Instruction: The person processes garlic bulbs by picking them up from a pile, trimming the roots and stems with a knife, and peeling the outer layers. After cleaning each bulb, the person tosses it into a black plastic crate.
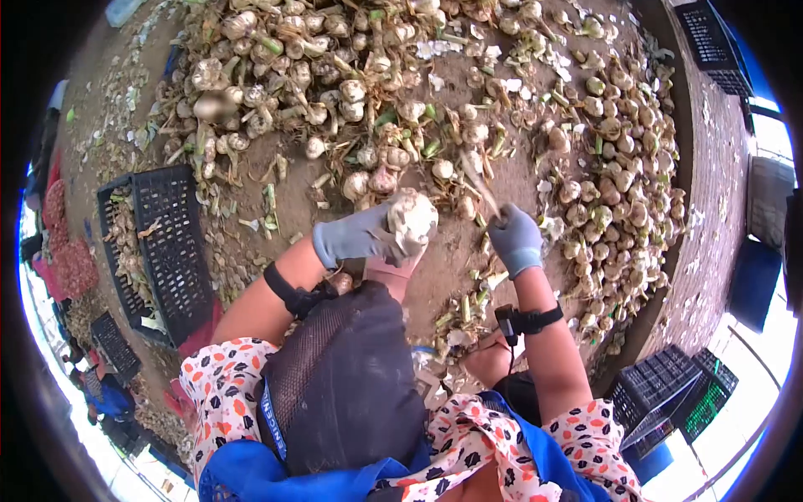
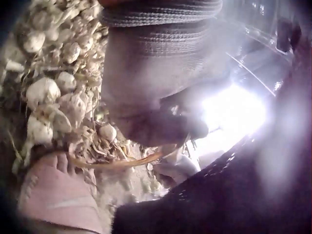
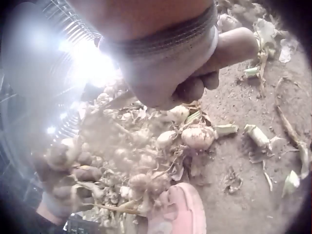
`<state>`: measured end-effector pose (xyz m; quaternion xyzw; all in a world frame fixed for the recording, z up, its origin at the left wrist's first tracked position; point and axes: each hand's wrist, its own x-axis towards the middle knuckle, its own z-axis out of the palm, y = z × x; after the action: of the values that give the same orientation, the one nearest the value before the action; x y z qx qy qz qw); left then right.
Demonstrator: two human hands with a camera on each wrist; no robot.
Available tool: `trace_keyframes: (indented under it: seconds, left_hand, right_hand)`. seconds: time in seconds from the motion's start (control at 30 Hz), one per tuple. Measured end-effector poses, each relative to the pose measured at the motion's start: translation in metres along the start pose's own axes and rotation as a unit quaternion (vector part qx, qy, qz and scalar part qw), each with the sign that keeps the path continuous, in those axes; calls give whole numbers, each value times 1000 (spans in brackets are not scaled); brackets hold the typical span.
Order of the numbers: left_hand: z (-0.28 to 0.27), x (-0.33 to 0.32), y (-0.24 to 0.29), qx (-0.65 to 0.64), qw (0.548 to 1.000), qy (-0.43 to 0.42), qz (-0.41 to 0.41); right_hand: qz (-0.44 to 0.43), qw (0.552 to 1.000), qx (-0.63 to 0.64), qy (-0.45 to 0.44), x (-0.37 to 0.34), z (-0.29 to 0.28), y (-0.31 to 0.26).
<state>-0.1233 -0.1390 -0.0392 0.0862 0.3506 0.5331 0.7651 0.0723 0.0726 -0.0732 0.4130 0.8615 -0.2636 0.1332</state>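
Garlic bulb (image 1: 412, 219) sits gripped in the left hand's (image 1: 355, 235) curled fingers, right of the black crate (image 1: 174, 243) holding pale scraps (image 1: 127, 247); farther from the crate, the right hand (image 1: 514, 238) curls round a blurred, slim tool (image 1: 478, 180).

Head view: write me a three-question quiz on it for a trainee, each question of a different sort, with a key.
1. True or false: the left hand holds a garlic bulb.
2. Which colour is the slotted crate at the picture's left? A) yellow; B) black; C) red.
3. Count: of the left hand and the right hand, how many wear a grey glove?

Key: 1 true; 2 B; 3 two.
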Motion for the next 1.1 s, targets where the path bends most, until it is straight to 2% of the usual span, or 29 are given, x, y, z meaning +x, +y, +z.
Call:
trace_keyframes:
  seconds: [0.07, 0.1, 0.13, 0.17, 0.2, 0.23, 0.27, 0.33, 0.37, 0.4, 0.43, 0.47, 0.53, 0.57, 0.6, 0.63, 0.67, 0.7, 0.73, 0.77, 0.8, 0.83, 0.87, 0.9, 0.93, 1.0, 1.03, 1.1]
  left_hand:
    - [9, -1, -5, 4, 998, 47, 50]
    - [9, 0, 0, 5, 998, 45, 51]
    - [8, 0, 5, 270, 958, 27, 89]
    - [10, 0, 13, 515, 849, 8, 122]
    - [12, 0, 17, 721, 677, -11, 146]
    - [14, -1, 15, 738, 654, 8, 165]
    - [16, -1, 15, 738, 654, 8, 164]
    - [20, -3, 15, 729, 651, 10, 212]
    - [27, -4, 20, 729, 651, 8, 211]
    - [39, -6, 29, 678, 703, -10, 214]
    - [48, -9, 31, 623, 751, -28, 216]
    - [47, -15, 29, 626, 749, -26, 218]
    - [20, -29, 27, 457, 839, 60, 289]
    - [-21, -35, 5, 485, 822, 146, 260]
    - [-18, -34, 6, 486, 821, 155, 256]
    - [-10, -24, 8, 295, 886, 212, 289]
    - [-4, -11, 16, 96, 910, 255, 313]
    - [16, -4, 39, 262, 888, 154, 344]
    - [36, 1, 56, 412, 834, 51, 363]
    - [34, 10, 53, 396, 852, 70, 335]
    - [19, 14, 61, 398, 849, 69, 340]
    - [-4, 17, 73, 378, 884, 174, 213]
    - [-24, 18, 86, 347, 894, 273, 78]
    - [-29, 14, 103, 410, 828, 380, 33]
    - [-36, 10, 120, 465, 744, 480, -14]
    - [-85, 12, 132, 596, 633, 490, -59]
    - [-99, 15, 130, 591, 638, 490, -59]
    - [-124, 25, 127, 746, 566, 351, 7]
  right_hand:
    - [-52, 996, 71, -9, -7, 2, -2]
    - [-55, 993, 101, -15, -8, 3, -3]
    - [-53, 993, 100, -15, -11, 4, -3]
    - [-37, 973, 217, -64, -14, 0, -8]
    - [-22, 937, 330, -112, -17, -4, -13]
    - [-56, 930, 343, -115, -21, -7, -19]
    - [-55, 930, 344, -116, -26, -17, -32]
    - [-239, 923, 292, -78, -35, -30, -58]
    - [-301, 922, 238, -43, -34, -23, -63]
    - [-299, 922, 240, -42, -29, -12, -58]
    - [-182, 959, 216, -37, -21, 7, -46]
    - [-68, 980, 186, -30, -11, 28, -32]
    - [25, 945, 324, -39, 0, 81, 38]
    - [83, 927, 357, -72, -9, 64, 29]
    - [150, 904, 386, -110, -27, 45, 19]
    - [148, 903, 387, -118, -35, 44, 13]
    - [142, 912, 360, -135, -38, 46, 5]
    - [141, 922, 325, -154, -43, 47, 2]
    - [176, 885, 389, -184, -45, 71, 13]
    - [137, 908, 350, -186, -48, 76, 15]
    - [95, 927, 313, -185, -48, 75, 11]
    - [81, 926, 312, -194, -52, 72, 9]
    - [55, 937, 286, -192, -54, 72, 12]
    - [47, 941, 275, -191, -56, 62, 7]
    - [40, 944, 265, -191, -59, 54, 1]
    - [43, 948, 255, -187, -59, 63, 6]
    - [41, 951, 244, -183, -59, 67, 11]
    - [56, 941, 266, -201, -57, 74, 11]
